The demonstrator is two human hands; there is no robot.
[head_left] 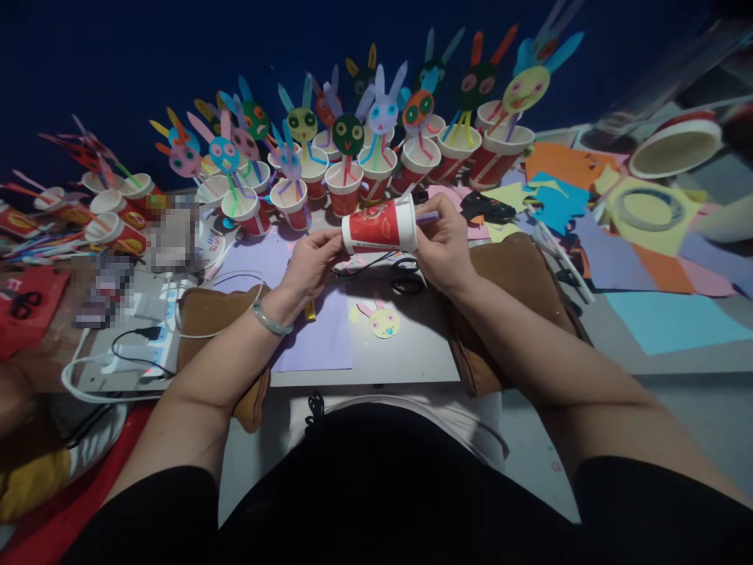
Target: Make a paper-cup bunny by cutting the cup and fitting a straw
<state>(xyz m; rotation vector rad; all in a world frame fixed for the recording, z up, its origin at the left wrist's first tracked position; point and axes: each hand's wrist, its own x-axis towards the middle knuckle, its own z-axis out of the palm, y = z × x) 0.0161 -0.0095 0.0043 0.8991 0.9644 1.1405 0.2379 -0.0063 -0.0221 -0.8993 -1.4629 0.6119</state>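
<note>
Both hands hold a red cup [380, 226] sideways above the table [412, 353], at 12 o'clock from the paper face [383, 322]. Left hand [311, 263] fingers clamp its base; right hand [444, 245] fingers clamp the rim. The cup looks light and crushable, so it is best gripped gently at its ends.

No lettering can be read: the red paper cup [380, 226] at 12 o'clock shows only an illegible printed pattern.
</note>
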